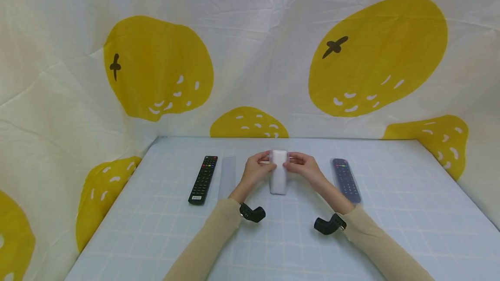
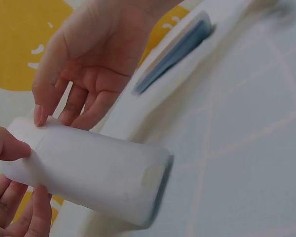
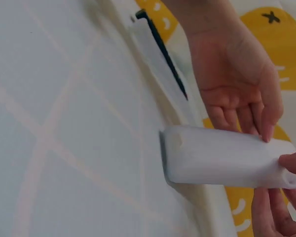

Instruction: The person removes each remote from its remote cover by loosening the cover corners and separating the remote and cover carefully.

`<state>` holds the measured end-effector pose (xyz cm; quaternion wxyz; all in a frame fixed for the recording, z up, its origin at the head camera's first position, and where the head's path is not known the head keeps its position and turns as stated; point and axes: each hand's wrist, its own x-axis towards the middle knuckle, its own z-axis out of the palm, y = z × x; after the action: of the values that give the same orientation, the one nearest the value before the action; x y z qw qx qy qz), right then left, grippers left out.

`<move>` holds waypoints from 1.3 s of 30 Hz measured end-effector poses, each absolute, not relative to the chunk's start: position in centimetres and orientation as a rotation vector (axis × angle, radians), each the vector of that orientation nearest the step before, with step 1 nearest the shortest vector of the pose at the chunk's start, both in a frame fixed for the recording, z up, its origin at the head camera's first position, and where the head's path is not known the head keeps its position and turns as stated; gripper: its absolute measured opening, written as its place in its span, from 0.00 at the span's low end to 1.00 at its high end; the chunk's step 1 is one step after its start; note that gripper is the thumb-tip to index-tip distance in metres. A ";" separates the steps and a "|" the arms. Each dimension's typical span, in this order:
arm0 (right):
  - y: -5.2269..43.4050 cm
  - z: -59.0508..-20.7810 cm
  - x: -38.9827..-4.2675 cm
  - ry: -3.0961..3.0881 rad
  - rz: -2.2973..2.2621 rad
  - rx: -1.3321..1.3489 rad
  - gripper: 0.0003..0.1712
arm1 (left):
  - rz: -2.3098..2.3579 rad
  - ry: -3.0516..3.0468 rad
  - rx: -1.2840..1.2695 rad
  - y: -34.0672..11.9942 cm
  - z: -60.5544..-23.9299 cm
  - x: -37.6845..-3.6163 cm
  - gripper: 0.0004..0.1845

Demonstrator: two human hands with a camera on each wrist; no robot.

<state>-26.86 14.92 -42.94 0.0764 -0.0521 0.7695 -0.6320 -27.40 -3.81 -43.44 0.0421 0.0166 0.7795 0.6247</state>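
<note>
Both hands meet over the middle of the counter [image 1: 390, 229] on one white remote [image 1: 279, 172] that appears sheathed in a translucent sleeve. The left hand [image 1: 258, 169] takes the far end from its own side and the right hand [image 1: 304, 167] takes it from the other — thumb and fingertips of each curled in a light pinch at that far edge, not wrapped round the body. In the left wrist view the right hand's fingers [image 2: 84, 106] lie against the sleeve's end while the left thumb presses its top face; the right wrist view shows the mirror of that.

The white remote lies directly between the two grips, neither hand clearly nearer. Its long axis runs straight away from the person, the held end pointing toward the fruit-print cloth [image 1: 156, 68] at the back, the free end toward the person. The near end seems to sit on or just above the counter; I cannot tell if it touches.

A black remote [image 1: 203, 179] lies well to the left, a pale strip [image 1: 227, 175] just beside it — perhaps an empty sleeve. A dark blue remote [image 1: 345, 179] lies to the right, near the right forearm, parallel to the others.
</note>
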 end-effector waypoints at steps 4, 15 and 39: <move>14.7 -42.8 -26.3 2.323 -1.908 -0.134 0.28 | 1.906 2.399 0.056 -3.9 -43.6 -27.1 0.25; 14.3 -42.8 -25.7 2.397 -1.929 -0.025 0.24 | 1.979 2.354 0.008 -4.0 -43.6 -26.8 0.25; 14.7 -41.6 -25.5 2.261 -1.985 0.022 0.23 | 2.101 2.213 -0.151 -4.2 -43.1 -26.4 0.16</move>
<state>-25.50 14.67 -41.59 0.0664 0.0073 0.7499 -0.6581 -26.41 -4.15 -43.09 0.0430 -0.0493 0.7237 0.6870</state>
